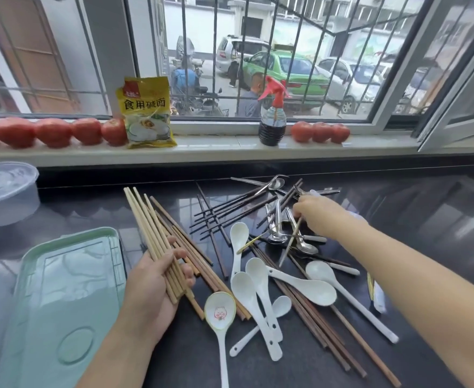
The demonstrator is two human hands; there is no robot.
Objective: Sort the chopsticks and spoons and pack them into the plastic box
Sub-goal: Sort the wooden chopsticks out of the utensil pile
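Note:
My left hand (149,287) grips a bundle of light bamboo chopsticks (143,217) that fans up and to the left. Brown wooden chopsticks (194,264) lie on the dark counter just right of that hand. My right hand (318,215) pinches one light chopstick (290,245) above a heap of metal spoons (283,231) and dark chopsticks (230,211). Several white ceramic spoons (258,292) lie in front, one with a pink picture in its bowl (219,310). The pale green plastic box (59,303) sits at the lower left.
A clear round container with a lid (6,191) stands at the far left. On the windowsill are tomatoes (54,133), a yellow packet (146,113) and a dark spray bottle (272,121). More brown chopsticks (342,340) stretch toward the lower right.

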